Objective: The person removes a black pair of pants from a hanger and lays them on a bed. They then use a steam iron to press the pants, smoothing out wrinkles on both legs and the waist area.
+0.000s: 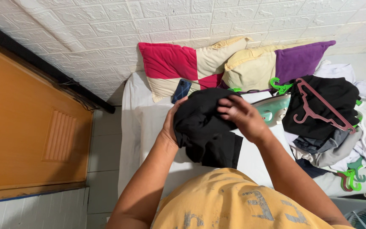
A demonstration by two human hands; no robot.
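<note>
A black garment (206, 129) sits bunched up in the middle of the white bed (132, 110), held just off the sheet between both hands. The left hand (172, 123) cups its edge at nine o'clock, fingers wrapped round the cloth; the right hand (240, 116) lies across the top at about two o'clock, fingers curled down and pressing into the fabric. Both are closed on it, neither spread wide.

Just past the right hand, at three o'clock, a mint-green clothes iron (276, 108) rests on the sheet (its nose is partly hidden behind the wrist). Further out the same way is a heap of clothes (331, 140), black on top, with a maroon hanger (316, 110) lying over it and green hangers (352, 178) poking out at four o'clock.

At twelve o'clock two pillows lean on the white brick-pattern wall: a red and cream pillow (174, 63) and a purple and cream pillow (276, 63). A dark blue phone (181, 90) lies at eleven o'clock, just beside the left fingertips. An orange door (26, 127) stands far off at nine o'clock.
</note>
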